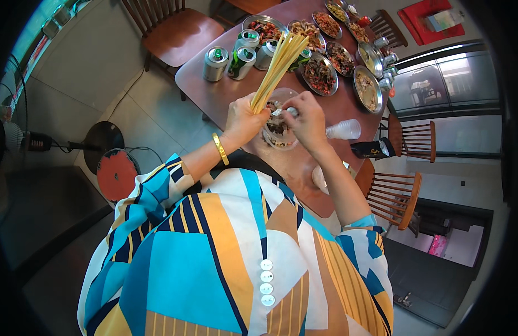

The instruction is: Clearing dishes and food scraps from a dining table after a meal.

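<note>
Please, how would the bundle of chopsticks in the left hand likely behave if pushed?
The bundle of chopsticks is probably stiff, as the sticks run straight beyond the left hand. Each stick looks thin, so it should be light. Pushed at the far ends, they may splay, because those ends fan out slightly.

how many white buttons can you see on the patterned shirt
4: top button, second button, third button and bottom button, in one column down the front; others may be hidden.
</note>
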Tool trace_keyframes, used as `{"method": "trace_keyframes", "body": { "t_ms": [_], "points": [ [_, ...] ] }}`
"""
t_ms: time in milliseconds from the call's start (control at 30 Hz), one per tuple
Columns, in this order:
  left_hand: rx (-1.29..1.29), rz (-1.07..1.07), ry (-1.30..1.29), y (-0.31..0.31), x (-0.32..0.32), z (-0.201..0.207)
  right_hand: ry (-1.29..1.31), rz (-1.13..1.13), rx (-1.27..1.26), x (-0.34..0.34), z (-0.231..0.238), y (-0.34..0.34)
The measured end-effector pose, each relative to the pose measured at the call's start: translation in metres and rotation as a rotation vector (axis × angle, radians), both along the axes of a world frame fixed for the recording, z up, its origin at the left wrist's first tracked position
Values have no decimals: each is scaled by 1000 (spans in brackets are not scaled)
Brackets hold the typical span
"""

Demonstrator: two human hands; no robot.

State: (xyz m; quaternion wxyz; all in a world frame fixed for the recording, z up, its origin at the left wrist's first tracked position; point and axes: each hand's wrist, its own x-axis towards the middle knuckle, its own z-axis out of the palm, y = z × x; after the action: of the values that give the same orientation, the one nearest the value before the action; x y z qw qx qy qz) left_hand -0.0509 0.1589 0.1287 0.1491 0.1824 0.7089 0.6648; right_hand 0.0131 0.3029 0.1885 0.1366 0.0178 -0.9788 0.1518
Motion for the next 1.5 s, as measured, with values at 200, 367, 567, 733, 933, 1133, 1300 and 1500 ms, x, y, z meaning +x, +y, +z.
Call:
{"method": "trace_keyframes", "body": {
  "t_ms": [200,367,567,733,933,1133,1300,1500],
  "points": [
    [76,-1,-68,0,3,5,-57,-257,-960,5,-13,27],
    [139,-9,-190,3,6,6,14,-262,-415,13,10,1],
    [166,-25,-292,3,7,6,-20,-141,-46,31,9,3],
    [161,-16,-234,4,8,6,-84,-164,16,36,27,-10],
    [206,-71,-310,6,15,14,-52,-96,179,32,7,-13],
    [195,-38,-340,1,15,11,-207,-169,-183,26,18,4],
    [190,-74,-330,0,16,7,-491,-268,-471,18,36,13],
    [184,-80,-361,1,17,4,-580,-348,-872,29,37,31]
  ]
}}
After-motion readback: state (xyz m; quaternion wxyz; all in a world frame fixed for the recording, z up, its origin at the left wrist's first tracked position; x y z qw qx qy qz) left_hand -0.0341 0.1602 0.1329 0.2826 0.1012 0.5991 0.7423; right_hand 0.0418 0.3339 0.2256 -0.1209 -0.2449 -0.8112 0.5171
